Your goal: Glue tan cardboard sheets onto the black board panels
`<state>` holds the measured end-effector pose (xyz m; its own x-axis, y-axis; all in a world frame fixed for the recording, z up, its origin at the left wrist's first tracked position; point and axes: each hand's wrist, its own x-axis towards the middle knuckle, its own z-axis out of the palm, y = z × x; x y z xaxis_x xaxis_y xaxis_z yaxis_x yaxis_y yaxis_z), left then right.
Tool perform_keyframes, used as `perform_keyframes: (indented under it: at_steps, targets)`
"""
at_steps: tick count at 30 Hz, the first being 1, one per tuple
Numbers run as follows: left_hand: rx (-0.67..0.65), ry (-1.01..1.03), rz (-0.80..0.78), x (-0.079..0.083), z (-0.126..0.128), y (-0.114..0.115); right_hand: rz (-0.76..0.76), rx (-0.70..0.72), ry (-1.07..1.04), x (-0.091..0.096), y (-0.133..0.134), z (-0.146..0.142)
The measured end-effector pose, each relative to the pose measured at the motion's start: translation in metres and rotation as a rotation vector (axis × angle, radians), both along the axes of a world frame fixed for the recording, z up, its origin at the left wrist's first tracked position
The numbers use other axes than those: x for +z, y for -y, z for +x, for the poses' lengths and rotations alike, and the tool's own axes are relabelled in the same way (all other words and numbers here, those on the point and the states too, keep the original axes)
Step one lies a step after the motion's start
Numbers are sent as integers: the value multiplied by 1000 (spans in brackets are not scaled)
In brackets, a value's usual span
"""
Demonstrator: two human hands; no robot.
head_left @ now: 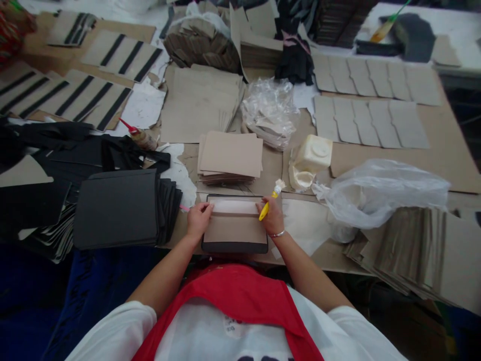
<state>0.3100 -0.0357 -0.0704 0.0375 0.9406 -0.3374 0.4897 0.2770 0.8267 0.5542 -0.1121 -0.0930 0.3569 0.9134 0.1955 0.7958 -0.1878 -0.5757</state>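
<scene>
In front of my body lies a tan board panel with a black border. A whitish translucent strip runs across its far part. The left end of that strip is pinched between the thumb and fingers of my left hand. My right hand grips a yellow-handled brush, bristles pointing away from me, while its fingertips touch the strip's right end. Just beyond the panel sits a stack of tan boards.
Black panels are stacked at left, near a red-tipped bottle. A cut-open cream container and a clear plastic bag stand to the right. Tan boards lean at the right edge. Crumpled plastic lies farther back.
</scene>
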Motion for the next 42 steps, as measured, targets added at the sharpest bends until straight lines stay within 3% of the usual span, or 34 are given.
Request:
perform_keyframes:
  at_steps: [4, 12, 21, 25, 27, 29, 31, 33, 36, 39, 42]
  targets:
    - [-84, -228, 161, -9, -3, -14, -12, -24, 60, -17, -13, 0]
    - [-43, -234, 78, -22, 0, -22, -25, -47, 136, -25, -19, -2]
    - [-84, -290, 46, -19, 1, -23, -69, -62, 125, -28, -21, -1]
    - [-170, -460, 268, -15, -1, -17, -54, -140, 154, -19, -16, 1]
    - [-296, -475, 461, -15, 2, -11, -10, -92, 163, -14, -10, -4]
    - [-548, -418, 580, -17, 9, -2, 19, 98, 144, -10, -5, -14]
    - [-792, -395, 593, -17, 15, 9, 15, 321, 120, -7, 1, -25]
    - [-888, -475, 530, -13, 15, 19, 4, 433, 132, -5, 10, -29]
    - [-820, -611, 431, 1, -9, 24, 26, 372, 192, -7, 22, -18]
    - [-692, -591, 477, 27, -63, 15, 70, 273, 207, -16, 21, 2]
    - [-316, -673, 586, 60, -136, -9, 114, 241, 190, -16, 13, 2]
